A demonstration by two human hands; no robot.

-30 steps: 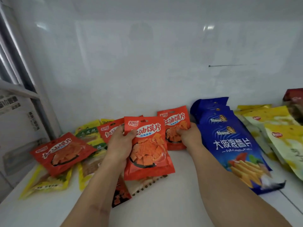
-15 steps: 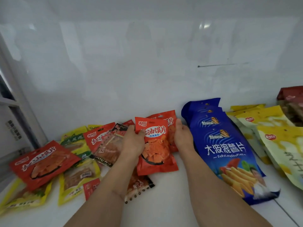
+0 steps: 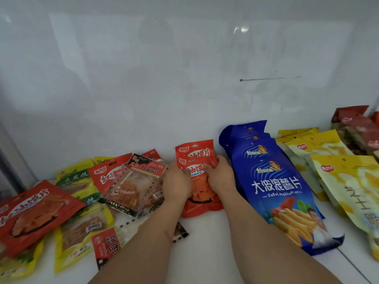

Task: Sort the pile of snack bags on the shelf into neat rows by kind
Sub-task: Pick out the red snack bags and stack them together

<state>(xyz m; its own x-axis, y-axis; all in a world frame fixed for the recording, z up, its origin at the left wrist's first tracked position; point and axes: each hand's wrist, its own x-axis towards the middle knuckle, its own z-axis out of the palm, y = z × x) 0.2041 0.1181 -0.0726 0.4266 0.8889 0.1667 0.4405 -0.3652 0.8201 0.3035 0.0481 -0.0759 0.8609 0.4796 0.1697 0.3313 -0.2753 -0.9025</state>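
On the shelf (image 3: pixel 205 253) beside the blue bags (image 3: pixel 276 181), both hands' fingers are now gripping two orange-red bags (image 3: pixel 196 193) stacked together; earlier they were apart, so this row is forming.

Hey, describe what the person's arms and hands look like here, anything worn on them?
Both forearms are bare up to the bottom edge of the picture: no sleeves, gloves or watch show. The left hand and right hand carry no rings or bands that I can make out. Fingernails are too small to judge.
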